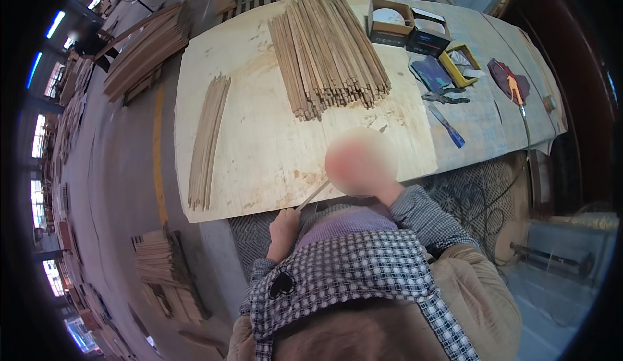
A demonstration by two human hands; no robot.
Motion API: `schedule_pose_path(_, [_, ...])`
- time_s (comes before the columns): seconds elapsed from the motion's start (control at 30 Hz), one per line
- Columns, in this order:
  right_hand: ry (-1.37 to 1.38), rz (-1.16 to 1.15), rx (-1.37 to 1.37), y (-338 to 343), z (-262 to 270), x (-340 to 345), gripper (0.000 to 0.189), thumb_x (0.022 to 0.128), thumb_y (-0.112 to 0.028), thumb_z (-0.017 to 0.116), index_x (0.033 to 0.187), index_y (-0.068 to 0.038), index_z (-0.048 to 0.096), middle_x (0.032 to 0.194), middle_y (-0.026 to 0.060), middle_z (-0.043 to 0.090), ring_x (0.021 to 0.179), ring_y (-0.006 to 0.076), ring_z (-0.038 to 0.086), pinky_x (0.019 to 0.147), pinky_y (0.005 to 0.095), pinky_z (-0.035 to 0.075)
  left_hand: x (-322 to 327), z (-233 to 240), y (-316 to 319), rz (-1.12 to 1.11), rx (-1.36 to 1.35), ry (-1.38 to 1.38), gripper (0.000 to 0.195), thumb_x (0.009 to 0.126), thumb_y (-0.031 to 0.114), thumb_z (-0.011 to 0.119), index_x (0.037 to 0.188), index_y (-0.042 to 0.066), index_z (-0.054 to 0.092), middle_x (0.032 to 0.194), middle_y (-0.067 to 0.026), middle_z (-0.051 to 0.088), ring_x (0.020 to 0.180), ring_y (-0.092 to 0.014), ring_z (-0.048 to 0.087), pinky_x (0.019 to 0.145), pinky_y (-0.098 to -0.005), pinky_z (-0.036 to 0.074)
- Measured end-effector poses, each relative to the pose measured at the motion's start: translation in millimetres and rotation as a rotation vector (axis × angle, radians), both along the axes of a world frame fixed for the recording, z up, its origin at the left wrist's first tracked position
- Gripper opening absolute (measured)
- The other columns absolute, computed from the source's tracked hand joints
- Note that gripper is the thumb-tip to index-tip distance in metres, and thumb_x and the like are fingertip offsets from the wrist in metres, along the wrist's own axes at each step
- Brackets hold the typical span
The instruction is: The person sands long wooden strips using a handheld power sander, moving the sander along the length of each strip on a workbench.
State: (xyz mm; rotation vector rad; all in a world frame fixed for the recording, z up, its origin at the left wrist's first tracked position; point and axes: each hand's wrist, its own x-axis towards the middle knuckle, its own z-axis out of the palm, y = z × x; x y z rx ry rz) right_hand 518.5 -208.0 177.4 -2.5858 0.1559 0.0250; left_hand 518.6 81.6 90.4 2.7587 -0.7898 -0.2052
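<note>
My left hand is closed around the near end of a thin wooden stick at the table's near edge. The stick runs up and to the right under a round blur that covers most of my right hand; its far tip shows beyond the blur. What the right hand's fingers do is hidden. Beyond the hands lies a large pile of similar wooden sticks. A smaller bundle of sticks lies apart on the left side of the pale board.
Right of the pile are open cardboard boxes, a yellow box, pliers, a blue-handled scraper and an orange air blow gun with a hose. Stacked wood stands lower left; a person is farther off.
</note>
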Motion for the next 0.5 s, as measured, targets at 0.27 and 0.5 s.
schedule_pose_path(0.27, [-0.106,-0.158,0.183,-87.8,-99.2,11.0,0.044,0.075,-0.023,0.060,0.118,-0.020,0.053,0.099,0.0214,0.057,0.085,0.0392,0.059,0.071,0.0466,0.050,6.3,22.1,-13.6,0.039,0.221,0.485,0.028,0.091,0.033,0.044,0.088,0.009,0.058,0.090,-0.0123,0.060,0.087,-0.032,0.060,0.067,-0.0455,0.050])
schedule_pose_path(0.5, [-0.370,0.227,-0.170,26.6,-83.1,-19.5,0.054,0.070,-0.024,0.067,0.121,-0.023,0.053,0.093,0.0197,0.052,0.077,0.0371,0.060,0.063,0.0446,0.051,-10.5,25.7,-4.8,-0.071,-0.016,0.125,0.021,0.090,0.025,0.047,0.088,0.006,0.055,0.080,-0.0112,0.058,0.074,-0.028,0.061,0.057,-0.0421,0.048])
